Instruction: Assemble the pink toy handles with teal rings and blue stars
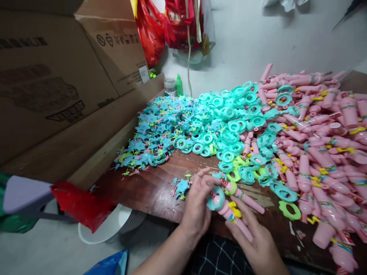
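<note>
- Head view, lower centre: the left hand's (199, 200) grip is closed on a teal ring (212, 206) at the head of a pink tube (243, 228); the right hand (255, 233) grips the tube's body;
- best kept steady and square, fingers clear of the yellow crank (234, 209);
- the left thumb hides behind; the ring's seating is unclear.

One held pink tube (228, 214), three heaps (229, 112)
</note>
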Demonstrator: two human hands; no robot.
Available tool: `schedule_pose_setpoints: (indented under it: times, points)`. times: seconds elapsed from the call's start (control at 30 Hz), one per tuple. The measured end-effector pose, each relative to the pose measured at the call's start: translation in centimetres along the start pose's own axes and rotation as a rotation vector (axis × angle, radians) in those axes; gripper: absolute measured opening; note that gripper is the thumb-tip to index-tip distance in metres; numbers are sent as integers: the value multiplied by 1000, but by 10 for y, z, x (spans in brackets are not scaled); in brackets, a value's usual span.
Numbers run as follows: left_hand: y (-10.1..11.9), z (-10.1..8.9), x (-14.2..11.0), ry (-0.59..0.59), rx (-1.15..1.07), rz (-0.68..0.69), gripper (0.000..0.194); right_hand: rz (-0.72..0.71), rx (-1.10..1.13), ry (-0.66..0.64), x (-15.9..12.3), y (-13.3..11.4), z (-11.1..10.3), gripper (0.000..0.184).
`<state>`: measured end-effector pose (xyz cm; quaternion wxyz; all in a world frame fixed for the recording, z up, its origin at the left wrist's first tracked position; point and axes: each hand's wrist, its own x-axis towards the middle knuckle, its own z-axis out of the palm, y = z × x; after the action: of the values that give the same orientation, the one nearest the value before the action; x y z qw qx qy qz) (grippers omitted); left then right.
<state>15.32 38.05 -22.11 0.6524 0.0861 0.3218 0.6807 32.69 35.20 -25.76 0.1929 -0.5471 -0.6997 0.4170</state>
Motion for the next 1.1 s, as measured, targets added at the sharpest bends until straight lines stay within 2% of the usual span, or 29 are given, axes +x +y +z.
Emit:
schedule_pose_setpoints:
  times: [0.07,0.13,0.23,0.3,0.37,0.4,0.43,0.47,0.53,0.57,0.6,0.63,0.67,0.73,0.87,0.93,1.1]
  points:
    - [-5,-4,-6,-57,88,-13,50,20,14,59,-5,0,1,69]
    - [-10,-9,-13,-121,101,-64,56,122,171,-4,-10,-3,3,66]
    - [-15,-15,-26,-225,36,-154,57,404,658,-388,-15,-9,10,70]
    - [-14,-18,-32,-318,61,-214,59,504,982,-616,-16,-9,15,71]
    - [-8,-22,-32,-395,161,-264,62,484,1156,-715,-15,-9,19,69]
    - [-2,-26,-30,-379,252,-242,59,479,1164,-717,-13,-9,20,69]
    - [6,-30,-25,-310,382,-171,53,491,1119,-693,-10,-10,19,67]
    - [15,-37,-19,-189,552,-52,47,504,1029,-641,-5,-9,18,67]
    - [36,-57,-4,136,972,252,41,500,773,-467,6,-7,12,68]
    - [46,-68,3,278,1189,363,43,483,648,-384,11,-5,9,70]
    - [53,-79,9,353,1366,402,49,459,546,-334,16,-2,6,73]
    - [58,-88,14,369,1479,383,53,445,477,-319,21,2,3,77]
    - [60,-95,17,351,1525,341,56,446,434,-326,25,6,1,80]
    - [54,-98,19,265,1477,241,56,432,372,-355,31,11,-1,79]
    - [20,-78,16,107,1334,233,73,267,236,-264,38,13,-5,67]
    - [7,-68,16,29,1341,236,78,240,111,-227,39,12,-10,58]
    - [1,-66,14,-58,1532,111,64,277,-59,-204,36,14,-26,54]
